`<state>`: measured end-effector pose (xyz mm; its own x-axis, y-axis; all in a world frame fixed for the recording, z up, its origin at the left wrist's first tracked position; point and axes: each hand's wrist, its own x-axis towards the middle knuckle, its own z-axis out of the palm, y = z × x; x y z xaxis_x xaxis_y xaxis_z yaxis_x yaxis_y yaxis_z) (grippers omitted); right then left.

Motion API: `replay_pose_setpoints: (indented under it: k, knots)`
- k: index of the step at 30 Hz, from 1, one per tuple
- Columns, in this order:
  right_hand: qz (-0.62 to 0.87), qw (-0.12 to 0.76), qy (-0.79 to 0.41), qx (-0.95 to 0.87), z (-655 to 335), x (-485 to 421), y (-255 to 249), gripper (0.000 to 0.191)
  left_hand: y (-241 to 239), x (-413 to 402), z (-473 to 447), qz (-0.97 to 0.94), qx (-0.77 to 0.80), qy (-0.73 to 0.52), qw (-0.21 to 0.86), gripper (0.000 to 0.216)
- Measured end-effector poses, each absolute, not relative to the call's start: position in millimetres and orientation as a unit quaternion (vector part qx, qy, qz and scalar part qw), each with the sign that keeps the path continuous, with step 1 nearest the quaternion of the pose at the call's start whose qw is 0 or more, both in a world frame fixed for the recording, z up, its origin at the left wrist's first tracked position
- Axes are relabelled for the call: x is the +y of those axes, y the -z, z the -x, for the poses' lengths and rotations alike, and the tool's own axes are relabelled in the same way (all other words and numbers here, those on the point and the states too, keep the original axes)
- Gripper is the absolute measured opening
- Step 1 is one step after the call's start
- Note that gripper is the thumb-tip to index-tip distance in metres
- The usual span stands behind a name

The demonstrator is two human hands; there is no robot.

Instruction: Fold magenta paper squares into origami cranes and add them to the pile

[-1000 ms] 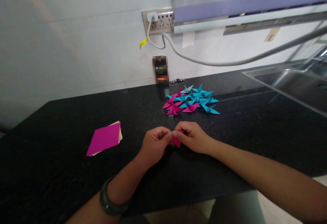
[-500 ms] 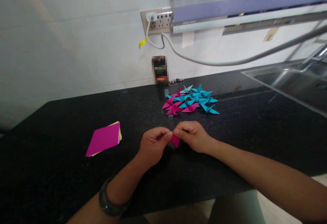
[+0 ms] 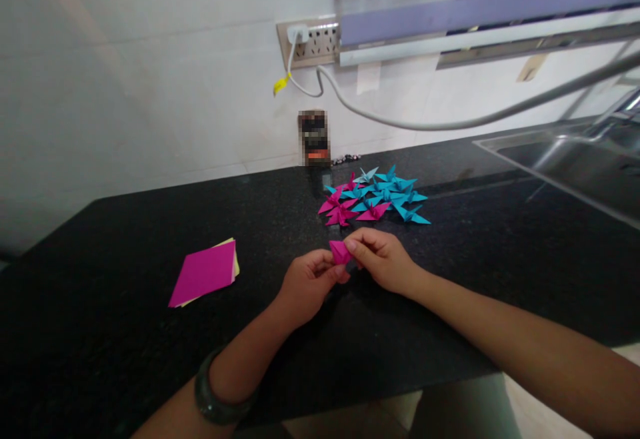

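A small folded piece of pink origami paper is held between my hands, above the black counter. My right hand pinches its right side with thumb and fingers. From the lower left, my left hand has its thumb and fingers closed at the paper's lower edge. Just beyond the hands lies a cluster of paper cranes: several pink cranes at the left and several blue cranes at the right. To the left rests a stack of square paper, pink on top with yellow showing beneath.
The black counter runs along a white tiled wall. At the far right is a metal sink. A blurred-out dark packet leans at the wall, below a socket panel with a grey cable running right.
The pink paper has been turned from pointing down to tipped upward, showing a broader folded face. My left fingers have shifted below it; my right hand still grips its right side.
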<state>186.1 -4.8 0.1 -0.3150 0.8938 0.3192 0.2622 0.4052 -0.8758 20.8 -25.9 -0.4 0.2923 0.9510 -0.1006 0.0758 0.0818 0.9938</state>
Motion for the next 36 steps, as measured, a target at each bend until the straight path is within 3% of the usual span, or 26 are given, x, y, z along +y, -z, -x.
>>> replay_pose_setpoints:
  k: [2, 5, 8, 11, 18, 22, 25, 30, 36]
  knots:
    - [0.387, 0.435, -0.322, -0.746, -187, -6, 1, 0.022, 1, -26, -20, -0.56, 0.467, -0.382, 0.567, 0.017]
    - [0.35, 0.443, -0.25, -0.787, -189, -6, 3, 0.042, -1, -25, -20, -0.565, 0.474, -0.379, 0.558, 0.017]
    - [0.35, 0.448, -0.231, -0.79, -190, -4, 5, 0.03, -4, -25, -21, -0.564, 0.488, -0.391, 0.539, 0.015]
    - [0.388, 0.45, -0.276, -0.756, -190, -3, 6, 0.025, -6, -24, -21, -0.533, 0.508, -0.435, 0.518, 0.015]
    - [0.342, 0.418, -0.488, -0.686, -184, -6, 7, 0.035, -4, -22, -22, -0.454, 0.5, -0.503, 0.54, 0.018]
    - [0.375, 0.392, -0.539, -0.645, -181, -5, 7, 0.025, -4, -22, -22, -0.459, 0.491, -0.484, 0.56, 0.02]
    - [0.412, 0.396, -0.531, -0.625, -180, -3, 8, 0.017, -2, -23, -24, -0.473, 0.463, -0.471, 0.583, 0.028]
    - [0.422, 0.417, -0.469, -0.654, -179, -6, 9, 0.013, 4, -26, -27, -0.501, 0.439, -0.444, 0.599, 0.062]
    - [0.433, 0.442, -0.356, -0.701, -180, -6, 6, 0.011, -2, -26, -29, -0.468, 0.47, -0.473, 0.58, 0.056]
